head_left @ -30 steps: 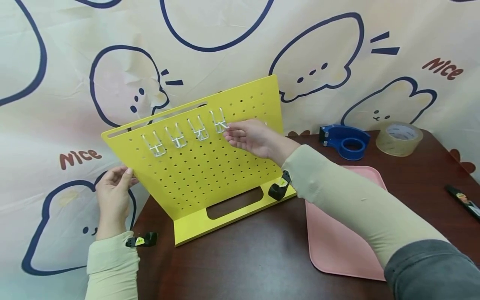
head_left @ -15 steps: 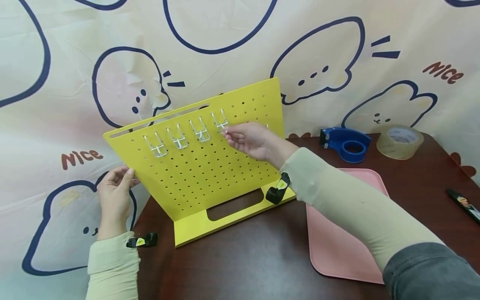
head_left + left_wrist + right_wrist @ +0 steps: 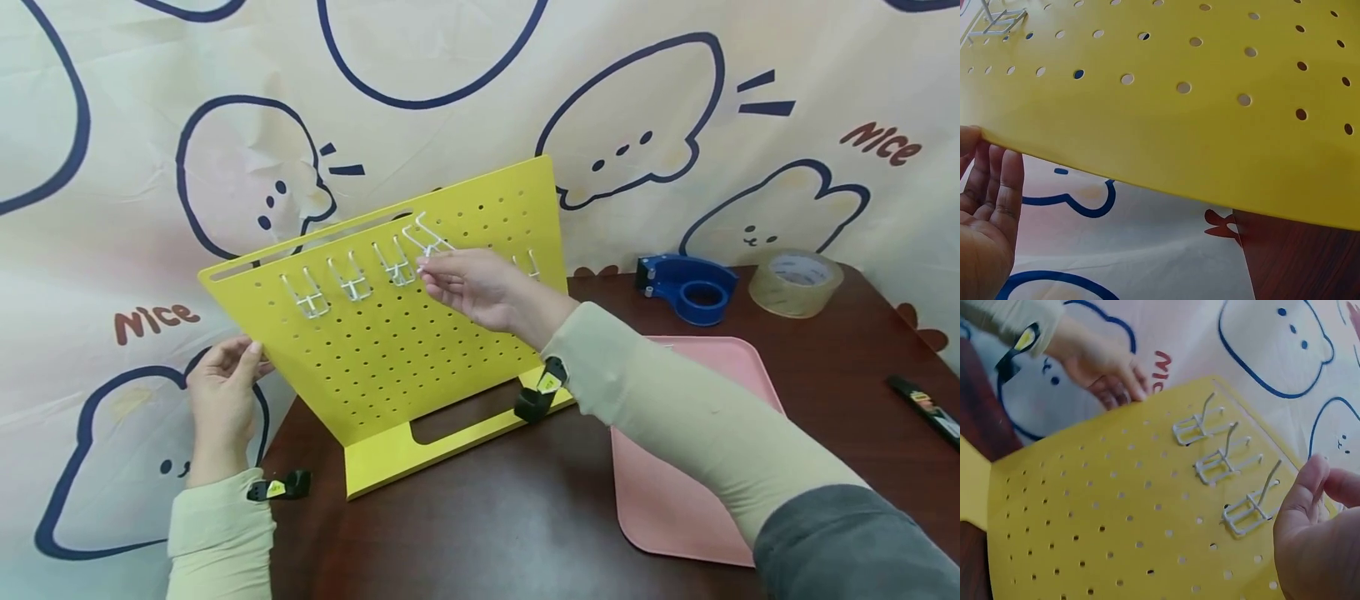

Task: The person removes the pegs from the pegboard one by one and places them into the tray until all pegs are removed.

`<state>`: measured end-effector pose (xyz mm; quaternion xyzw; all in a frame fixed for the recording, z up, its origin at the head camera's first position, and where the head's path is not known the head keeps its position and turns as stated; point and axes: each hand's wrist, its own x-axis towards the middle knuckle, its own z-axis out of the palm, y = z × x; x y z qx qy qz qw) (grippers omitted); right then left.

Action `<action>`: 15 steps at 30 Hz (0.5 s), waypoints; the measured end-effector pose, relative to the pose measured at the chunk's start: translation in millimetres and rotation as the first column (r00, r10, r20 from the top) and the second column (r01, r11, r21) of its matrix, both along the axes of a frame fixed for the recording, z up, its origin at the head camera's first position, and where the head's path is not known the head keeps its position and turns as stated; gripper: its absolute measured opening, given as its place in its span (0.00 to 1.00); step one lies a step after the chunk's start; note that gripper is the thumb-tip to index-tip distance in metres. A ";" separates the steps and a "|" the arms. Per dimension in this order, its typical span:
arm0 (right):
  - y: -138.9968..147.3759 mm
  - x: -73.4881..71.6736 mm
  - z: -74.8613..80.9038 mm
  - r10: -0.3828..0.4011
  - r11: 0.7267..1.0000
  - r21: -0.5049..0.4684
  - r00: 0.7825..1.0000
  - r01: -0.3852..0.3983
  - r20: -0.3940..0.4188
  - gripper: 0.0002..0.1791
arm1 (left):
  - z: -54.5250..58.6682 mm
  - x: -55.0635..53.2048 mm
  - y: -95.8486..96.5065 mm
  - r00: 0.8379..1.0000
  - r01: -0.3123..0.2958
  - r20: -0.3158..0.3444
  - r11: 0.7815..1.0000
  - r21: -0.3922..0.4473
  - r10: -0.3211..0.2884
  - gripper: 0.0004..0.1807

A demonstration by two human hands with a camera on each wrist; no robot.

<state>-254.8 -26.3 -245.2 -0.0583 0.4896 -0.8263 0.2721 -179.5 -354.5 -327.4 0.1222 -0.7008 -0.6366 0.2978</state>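
My R hand, ctr of the head view, pinches a white hook by its lower end, tilted at the board's upper ctr, tips in holes or not, can't tell; L hand, lower left, grips the board's left edge, thumb in front. Done, I'd say: 3 hooks hanging in a row, board's upper left, + another hook at right, part hidden. To do: prob. seating this one; beyond that, can't tell.
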 end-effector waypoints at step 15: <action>118.9 3.4 -18.1 -0.053 0.853 0.463 0.923 0.240 -0.381 0.17 | -4.7 -3.6 -1.1 0.999 0.010 -0.041 1.000 0.025 -0.009 0.05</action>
